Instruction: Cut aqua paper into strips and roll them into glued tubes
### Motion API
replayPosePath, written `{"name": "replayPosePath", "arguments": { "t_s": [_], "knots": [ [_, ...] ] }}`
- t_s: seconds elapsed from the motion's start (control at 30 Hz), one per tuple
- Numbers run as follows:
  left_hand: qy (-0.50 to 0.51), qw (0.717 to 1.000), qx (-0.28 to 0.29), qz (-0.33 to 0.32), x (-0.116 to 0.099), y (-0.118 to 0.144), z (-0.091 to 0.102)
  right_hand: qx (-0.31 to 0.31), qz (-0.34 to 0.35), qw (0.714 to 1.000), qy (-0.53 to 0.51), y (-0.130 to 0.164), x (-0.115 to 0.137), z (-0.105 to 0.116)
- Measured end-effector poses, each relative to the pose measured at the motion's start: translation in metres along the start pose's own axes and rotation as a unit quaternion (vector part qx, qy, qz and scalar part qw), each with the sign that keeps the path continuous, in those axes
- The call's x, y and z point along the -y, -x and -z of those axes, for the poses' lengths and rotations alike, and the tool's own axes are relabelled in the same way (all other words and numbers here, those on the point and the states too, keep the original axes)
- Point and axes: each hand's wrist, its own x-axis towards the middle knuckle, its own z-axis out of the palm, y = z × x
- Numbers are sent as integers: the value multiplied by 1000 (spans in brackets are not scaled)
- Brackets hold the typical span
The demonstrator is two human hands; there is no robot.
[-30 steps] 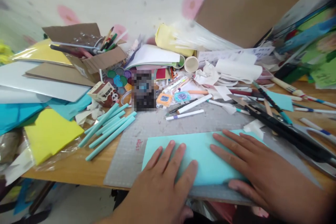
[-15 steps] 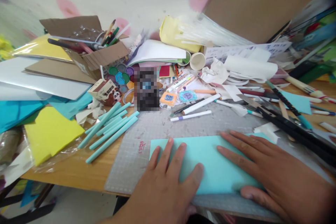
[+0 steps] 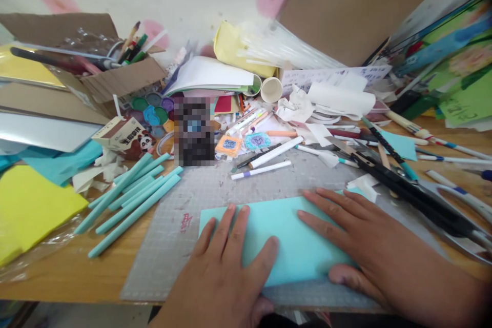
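A sheet of light-blue paper (image 3: 292,246) lies flat on the grey cutting mat (image 3: 154,251) at the table's front edge. My left hand (image 3: 230,261) rests on the sheet's left part, fingers spread and pointing away from me. On its right part lies my right hand (image 3: 369,246), fingers stretched out and apart, thumb near the front edge. Both palms face down, and neither hand grips anything. To the left of the mat, several rolled light-blue paper tubes (image 3: 138,210) lie in a loose pile, partly over the mat's edge.
Beyond the sheet lie white pens (image 3: 261,170) and a black-handled cutter (image 3: 407,189). A small panda carton (image 3: 126,136) stands behind the tubes. Yellow paper (image 3: 34,210) lies at far left. Farther back are a cardboard box (image 3: 123,79) of brushes and a paper cup (image 3: 271,90).
The whole view has shifted, so the table's things appear farther left. Both hands stay spread on the light-blue paper, with little visible movement against it.
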Motion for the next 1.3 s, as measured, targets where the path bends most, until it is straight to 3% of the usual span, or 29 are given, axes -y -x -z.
{"name": "replayPosePath", "arguments": {
  "t_s": [0.13, 0.37, 0.7, 1.0, 1.17, 1.3],
  "knots": [
    [0, 1000, 15, 15, -3, -2, 4, -3, -1, 1000, -3, 1, 0, -3],
    [21, 995, 91, 36, -8, -6, 12, -17, 2, 999, 30, 9, -2, -18],
    [34, 996, 74, 29, -8, -2, 6, -2, -16, 1000, 15, 15, -5, -31],
    [17, 994, 103, 36, -6, -4, 12, -17, -7, 998, 53, 9, -1, -22],
    [1, 989, 136, 49, -7, -17, 28, -9, -6, 998, 54, -4, 11, 1],
    [-18, 986, 149, 74, -12, -28, 34, 35, 6, 999, -16, -12, 32, 20]
  ]
}}
